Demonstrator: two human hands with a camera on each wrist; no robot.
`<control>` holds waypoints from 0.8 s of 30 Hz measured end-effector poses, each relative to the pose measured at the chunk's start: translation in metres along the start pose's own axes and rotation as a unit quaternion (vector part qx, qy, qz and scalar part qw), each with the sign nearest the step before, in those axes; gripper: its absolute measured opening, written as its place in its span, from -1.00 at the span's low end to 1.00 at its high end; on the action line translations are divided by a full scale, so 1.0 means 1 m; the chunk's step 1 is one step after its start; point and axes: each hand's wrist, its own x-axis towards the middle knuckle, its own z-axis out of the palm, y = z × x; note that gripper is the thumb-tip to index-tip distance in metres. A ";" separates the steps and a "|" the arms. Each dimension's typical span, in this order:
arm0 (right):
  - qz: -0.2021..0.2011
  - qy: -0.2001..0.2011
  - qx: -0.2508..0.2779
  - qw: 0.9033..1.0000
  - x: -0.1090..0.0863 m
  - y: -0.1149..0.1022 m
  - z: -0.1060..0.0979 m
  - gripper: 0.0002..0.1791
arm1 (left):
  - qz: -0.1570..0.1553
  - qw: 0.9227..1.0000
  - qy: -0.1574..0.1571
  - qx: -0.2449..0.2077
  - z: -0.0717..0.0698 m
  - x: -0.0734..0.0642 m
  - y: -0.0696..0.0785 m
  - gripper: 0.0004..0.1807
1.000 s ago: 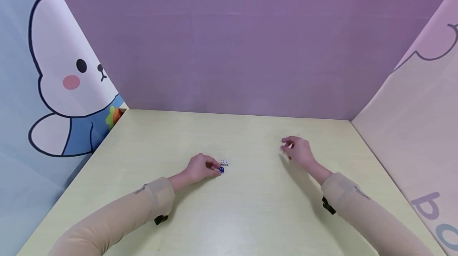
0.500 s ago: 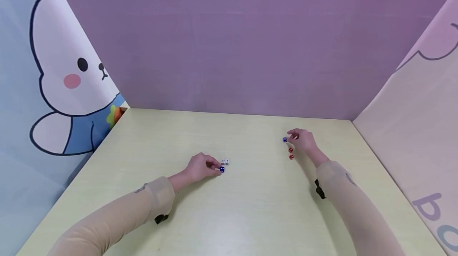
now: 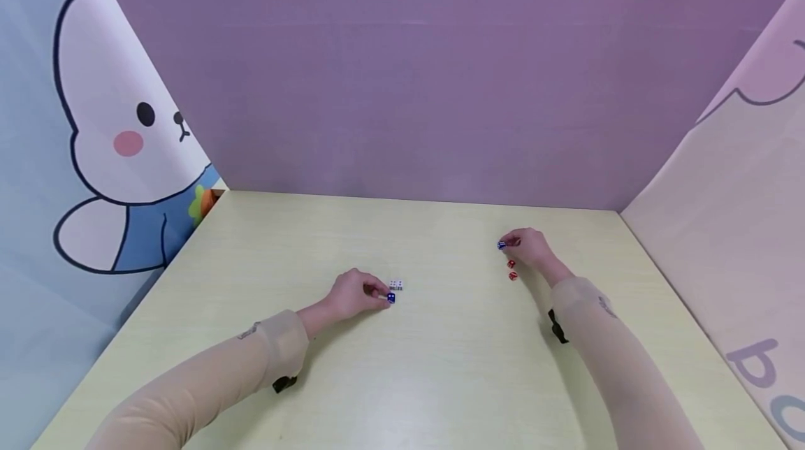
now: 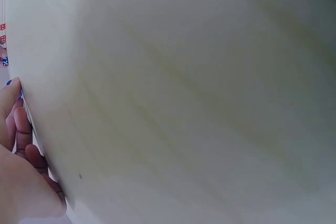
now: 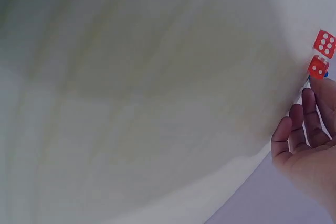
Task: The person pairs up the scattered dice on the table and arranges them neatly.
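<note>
Near the table's middle, my left hand (image 3: pixel 352 295) pinches a blue die (image 3: pixel 391 298) between thumb and forefinger. Just behind that die stand two white dice (image 3: pixel 396 285) side by side. Farther back on the right, the fingertips of my right hand (image 3: pixel 530 247) hold another blue die (image 3: pixel 501 245) down at the tabletop. Two red dice lie in front of it, a farther one (image 3: pixel 511 264) and a nearer one (image 3: pixel 512 276). In the right wrist view both red dice (image 5: pixel 325 43) show large, while the blue die is mostly hidden behind them and the fingers.
The pale wooden table (image 3: pixel 440 366) is bounded at the back by a purple panel (image 3: pixel 415 86). Printed sheets stand at its sides, one with a cartoon rabbit (image 3: pixel 126 86) on the left and a pink-white one (image 3: pixel 729 226) on the right.
My right hand has moved back from over the red dice, uncovering them, then shifted slightly left and taken hold of the far blue die. The left hand has stayed in place.
</note>
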 end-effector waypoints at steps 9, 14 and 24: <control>-0.013 -0.005 -0.027 1.000 0.005 -0.014 0.007 -0.76 | -0.002 1.000 -0.001 0.000 0.000 0.000 0.001 -0.82; -0.027 -0.007 -0.039 0.999 0.003 -0.027 0.014 -0.79 | -0.004 1.000 0.000 0.001 -0.001 -0.001 0.001 -0.82; -0.066 -0.007 -0.048 0.997 -0.019 -0.048 0.030 -0.85 | -0.008 1.000 -0.002 0.000 -0.001 -0.001 0.003 -0.81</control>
